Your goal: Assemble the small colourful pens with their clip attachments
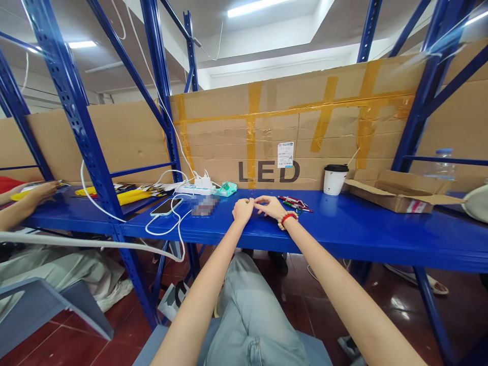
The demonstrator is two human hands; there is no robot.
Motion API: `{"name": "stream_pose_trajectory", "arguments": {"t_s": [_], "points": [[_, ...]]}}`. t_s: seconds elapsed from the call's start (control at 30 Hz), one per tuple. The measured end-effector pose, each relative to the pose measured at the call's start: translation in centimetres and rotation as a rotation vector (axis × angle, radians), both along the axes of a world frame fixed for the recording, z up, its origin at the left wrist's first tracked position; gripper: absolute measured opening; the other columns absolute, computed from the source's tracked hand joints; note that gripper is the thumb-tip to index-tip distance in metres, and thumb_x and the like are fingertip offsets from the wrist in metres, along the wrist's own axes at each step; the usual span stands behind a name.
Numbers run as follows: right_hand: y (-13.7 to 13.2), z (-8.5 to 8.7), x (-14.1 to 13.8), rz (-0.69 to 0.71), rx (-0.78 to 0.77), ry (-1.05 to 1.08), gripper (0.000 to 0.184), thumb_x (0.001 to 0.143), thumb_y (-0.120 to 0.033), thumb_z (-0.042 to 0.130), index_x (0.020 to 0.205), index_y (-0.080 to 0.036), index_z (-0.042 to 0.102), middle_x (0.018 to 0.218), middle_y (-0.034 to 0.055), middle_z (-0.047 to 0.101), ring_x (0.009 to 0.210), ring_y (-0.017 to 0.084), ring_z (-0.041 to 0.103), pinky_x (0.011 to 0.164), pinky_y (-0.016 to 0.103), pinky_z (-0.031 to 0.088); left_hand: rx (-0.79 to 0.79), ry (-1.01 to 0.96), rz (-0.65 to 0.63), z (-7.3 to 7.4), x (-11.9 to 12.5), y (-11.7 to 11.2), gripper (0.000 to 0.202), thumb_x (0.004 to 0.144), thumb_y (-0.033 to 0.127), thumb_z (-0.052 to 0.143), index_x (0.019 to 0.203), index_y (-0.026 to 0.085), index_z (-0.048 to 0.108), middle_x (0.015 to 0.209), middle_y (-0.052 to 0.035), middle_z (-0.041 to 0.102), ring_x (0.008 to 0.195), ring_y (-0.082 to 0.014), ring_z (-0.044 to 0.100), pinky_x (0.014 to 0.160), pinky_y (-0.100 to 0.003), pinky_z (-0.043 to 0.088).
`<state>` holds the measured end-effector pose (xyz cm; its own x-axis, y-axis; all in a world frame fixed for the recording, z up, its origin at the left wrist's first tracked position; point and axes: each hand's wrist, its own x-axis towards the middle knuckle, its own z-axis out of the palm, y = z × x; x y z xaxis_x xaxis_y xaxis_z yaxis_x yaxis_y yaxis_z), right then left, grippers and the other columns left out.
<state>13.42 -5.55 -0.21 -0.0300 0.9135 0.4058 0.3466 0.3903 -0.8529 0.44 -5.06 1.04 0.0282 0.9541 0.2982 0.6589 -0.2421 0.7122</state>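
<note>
Our grip is closed at the fingertips of both hands: the left hand (243, 209) is curled nearly into a fist, and the right hand (268, 206) meets it with thumb and forefinger drawn close together. Between them we seem to have a small reddish piece (256, 202), though it is mostly hidden and we cannot tell its shape. It sits just above the worktop (362, 229), between the front and back edges. A pile of shiny red and green pieces (295, 204) lies just beyond the right hand, toward the back edge.

The likeliest trouble, we judge, is a slip. So little of the piece shows that our hold on it is probably narrow, and a hard push or twist could shoot it out; with the front edge near, it might drop to the floor (385, 310). The beaded bracelet (286, 219) sits near the pile, so a careless swing of our right wrist could scatter it.

To our left, a white cable (114, 244) loops out past the front edge; if our left arm snags it, it may drag on whatever it is joined to. The lidded cup (333, 180), near the back edge, is well apart from our hands, but a wide sweep to the right could tip it.
</note>
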Motion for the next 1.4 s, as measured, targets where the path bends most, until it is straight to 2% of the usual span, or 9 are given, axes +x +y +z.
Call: {"name": "stream_pose_trajectory", "arguments": {"t_s": [0.3,0.67,0.87,1.03,1.13,1.23,1.3,1.4], "points": [[-0.3,0.2,-0.2,-0.006,-0.001,-0.007,0.023,0.07,-0.03,0.072,0.086,-0.013,0.07,0.083,0.0075,0.07,0.053,0.009,0.061,0.037,0.013,0.041,0.007,-0.016,0.033,-0.1,-0.1,0.1,0.035,0.086,0.037,0.037,0.069,0.022,0.064,0.088,-0.0065,0.071,0.091,-0.0229,0.064,0.076,-0.031,0.046],[0.1,-0.1,0.1,-0.015,0.015,-0.069,0.014,0.075,-0.018,0.067,0.087,-0.012,0.068,0.079,0.0063,0.07,0.05,0.008,0.06,0.042,0.016,0.046,-0.008,0.002,0.014,-0.4,0.2,0.9,0.031,0.086,0.043,0.041,0.087,0.025,0.066,0.101,-0.0053,0.07,0.101,-0.0234,0.061,0.082,-0.033,0.045],[0.6,-0.6,0.2,-0.095,0.024,-0.104,0.026,0.078,-0.021,0.065,0.103,-0.014,0.063,0.083,0.0054,0.069,0.047,0.008,0.059,0.05,0.02,0.05,-0.004,-0.012,-0.01,-0.6,0.1,0.9,0.026,0.087,0.037,0.041,0.093,0.027,0.064,0.093,-0.0027,0.071,0.098,-0.0206,0.062,0.083,-0.032,0.044],[0.9,-0.7,0.3,-0.137,0.095,-0.371,0.028,0.085,-0.019,0.053,0.111,-0.019,0.063,0.076,0.0019,0.07,0.052,0.011,0.061,0.064,0.025,0.051,0.013,0.02,-0.041,-0.5,0.1,0.8,0.03,0.089,0.039,0.036,0.094,0.028,0.064,0.087,-0.0025,0.071,0.092,-0.0205,0.063,0.083,-0.033,0.044],[0.5,-0.3,-0.1,-0.187,0.112,-0.598,0.03,0.088,-0.02,0.047,0.114,-0.019,0.063,0.093,0.0081,0.072,0.075,0.018,0.067,0.073,0.028,0.05,0.021,0.046,-0.053,-0.7,0.1,1.1,0.033,0.09,0.037,0.035,0.096,0.027,0.066,0.088,-0.0037,0.071,0.091,-0.0206,0.064,0.081,-0.032,0.045],[0.0,0.2,-0.7,-0.227,0.113,-0.783,0.031,0.091,-0.022,0.044,0.115,-0.015,0.063,0.11,0.0153,0.067,0.097,0.026,0.064,0.079,0.03,0.047,0.043,0.046,-0.062,-1.0,0.1,1.6,0.033,0.089,0.034,0.037,0.095,0.026,0.068,0.093,-0.0045,0.071,0.09,-0.0205,0.064,0.08,-0.031,0.045],[-0.2,0.3,-1.0,-0.215,0.106,-0.863,0.031,0.092,-0.023,0.042,0.113,-0.013,0.064,0.108,0.0169,0.067,0.097,0.027,0.064,0.079,0.031,0.046,0.059,0.035,-0.074,-1.2,0.0,1.8,0.034,0.088,0.033,0.038,0.093,0.024,0.07,0.094,-0.0048,0.071,0.09,-0.0203,0.064,0.078,-0.03,0.045],[-0.1,0.3,-1.0,-0.177,0.135,-0.866,0.029,0.093,-0.024,0.042,0.107,-0.016,0.067,0.102,0.0134,0.07,0.091,0.024,0.066,0.078,0.028,0.046,0.054,0.011,-0.086,-1.4,-0.2,2.0,0.035,0.087,0.034,0.039,0.091,0.024,0.072,0.089,-0.0048,0.072,0.085,-0.02,0.064,0.074,-0.029,0.045]]}}
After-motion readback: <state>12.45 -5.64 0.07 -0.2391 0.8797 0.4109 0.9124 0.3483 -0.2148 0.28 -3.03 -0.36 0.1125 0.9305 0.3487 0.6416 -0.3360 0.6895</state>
